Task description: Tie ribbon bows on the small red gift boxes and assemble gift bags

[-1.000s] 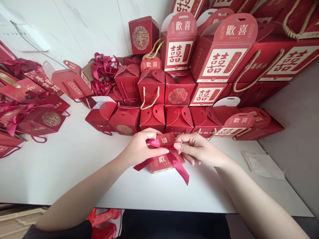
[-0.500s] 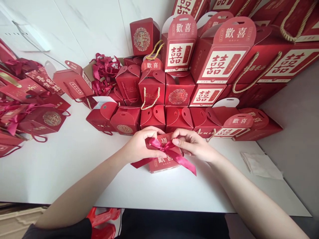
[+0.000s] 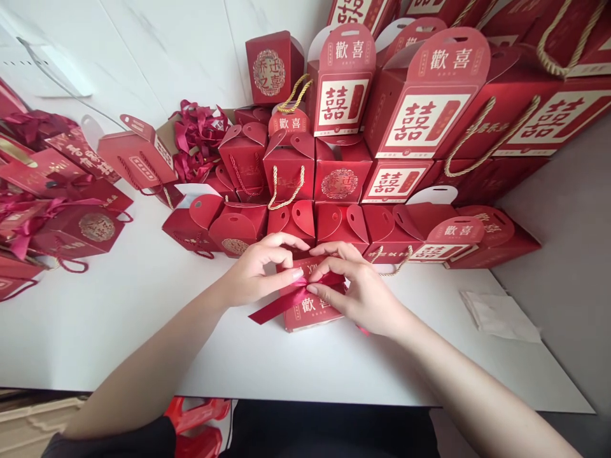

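Note:
A red gift box (image 3: 312, 315) with white characters sits on the table in front of me, a dark pink ribbon (image 3: 274, 307) tied in a bow on its top. My left hand (image 3: 260, 270) pinches the left side of the bow near its knot. From the other side, my right hand (image 3: 356, 283) has thumb and fingers closed on the ribbon at the knot. One ribbon tail lies out to the left, while the right tail is mostly hidden under my right hand.
Stacked red gift boxes (image 3: 338, 184) line the back of the white table (image 3: 143, 331). At the left are more boxes with ribbons (image 3: 79, 229), and a heap of ribbon bows (image 3: 198, 137) lies behind. White tissue (image 3: 499, 316) rests at the right. A red stool (image 3: 198, 423) stands below.
Both hands have closed in on the knot, the right moving left and over the right-hand tail. The left hand has shifted slightly left, and the bow's loops look less spread.

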A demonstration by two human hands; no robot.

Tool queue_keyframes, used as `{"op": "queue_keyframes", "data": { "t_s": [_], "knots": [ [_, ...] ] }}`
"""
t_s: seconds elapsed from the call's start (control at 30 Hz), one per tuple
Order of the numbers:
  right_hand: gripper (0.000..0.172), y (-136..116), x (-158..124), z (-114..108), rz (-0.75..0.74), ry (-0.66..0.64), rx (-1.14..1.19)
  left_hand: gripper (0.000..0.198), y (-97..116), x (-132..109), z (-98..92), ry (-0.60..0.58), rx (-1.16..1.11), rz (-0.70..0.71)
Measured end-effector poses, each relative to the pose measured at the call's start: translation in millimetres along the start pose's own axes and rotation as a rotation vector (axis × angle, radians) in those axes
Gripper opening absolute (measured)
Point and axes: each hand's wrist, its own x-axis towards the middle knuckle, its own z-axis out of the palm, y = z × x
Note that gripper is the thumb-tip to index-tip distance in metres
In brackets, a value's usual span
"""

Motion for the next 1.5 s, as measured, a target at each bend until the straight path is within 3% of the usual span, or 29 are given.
{"op": "queue_keyframes", "data": {
  "t_s": [0.17, 0.5, 0.77, 0.93, 1.1, 1.23, 1.37, 1.5],
  "knots": [
    [0.002, -0.1, 1.6, -1.7, 0.052, -0.033, 0.021, 0.028, -5.6, 2.8, -5.5, -0.077, -0.041, -0.009],
    [0.004, 3.2, 1.7, -0.7, 0.052, -0.044, 0.055, 0.030, -13.3, 4.6, -7.0, -0.089, -0.161, -0.015],
    [0.005, 3.3, -2.1, -4.4, 0.065, -0.044, 0.136, 0.029, -5.0, 1.9, -14.8, -0.145, -0.052, -0.024],
    [0.030, 8.2, -10.1, -19.5, 0.234, -0.050, 0.338, 0.012, -4.2, -0.6, -21.3, -0.118, 0.007, -0.052],
    [0.032, 20.8, -13.6, -26.3, 0.274, 0.028, 0.331, 0.026, 9.7, -10.8, -30.1, 0.098, 0.091, -0.165],
    [0.031, 26.4, -14.1, -21.9, 0.261, 0.057, 0.309, 0.043, 38.9, -29.2, -15.9, 0.186, 0.378, -0.267],
    [0.032, 28.0, -15.5, -21.0, 0.252, 0.076, 0.261, 0.092, 48.9, -44.7, 11.0, 0.087, 0.588, -0.272],
    [0.031, 27.6, -16.4, -23.2, 0.253, 0.069, 0.237, 0.092, 45.0, -59.4, 11.1, -0.024, 0.567, -0.256]
  ]
}}
